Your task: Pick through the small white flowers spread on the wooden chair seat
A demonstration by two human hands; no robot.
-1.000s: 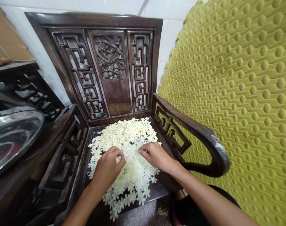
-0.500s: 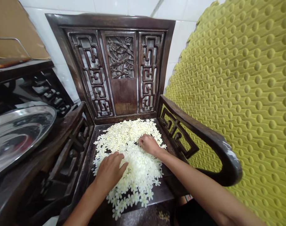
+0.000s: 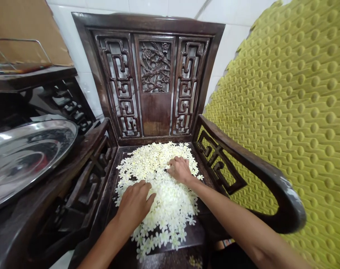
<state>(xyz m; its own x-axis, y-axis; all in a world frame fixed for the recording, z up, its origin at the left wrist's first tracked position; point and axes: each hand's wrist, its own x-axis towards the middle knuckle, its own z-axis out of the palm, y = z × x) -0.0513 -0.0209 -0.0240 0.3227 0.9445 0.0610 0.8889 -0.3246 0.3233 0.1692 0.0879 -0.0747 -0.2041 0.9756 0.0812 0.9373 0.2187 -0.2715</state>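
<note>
1. White flowers [image 3: 170, 203]: loose blossoms, spread over the seat [image 3: 193, 231] of a dark wooden armchair. The layer runs from near the back edge to the front edge; it is creamier toward the back, whiter toward the front, where single open blossoms can be made out.

2. Left hand [image 3: 134, 201]: above the left part of the seat, back of the hand uppermost, at the near left side of the flowers. Its fingers are released and loosely bent, the thumb standing apart; from here I cannot tell whether they touch the blossoms.

3. Right hand [image 3: 181, 170]: farther in, toward the back edge and right of the seat's middle. Its fingers curl down among the flowers; their tips are hidden, so I cannot tell whether they grasp a blossom. The whitest part of the layer lies between the two hands.

4. Chair back [image 3: 156, 110]: upright behind the back edge, with a carved floral panel between two openwork fretted ones.

5. Right armrest [image 3: 250, 164]: curved, worn pale near its front end; beyond it stands a yellow mat [image 3: 298, 93] covered in round bumps.

6. Metal tray [image 3: 59, 138]: shiny and round-edged, beyond the left armrest [image 3: 87, 151], cut off by the view.

7. Wall [image 3: 237, 39]: white tiles behind the chair back.
</note>
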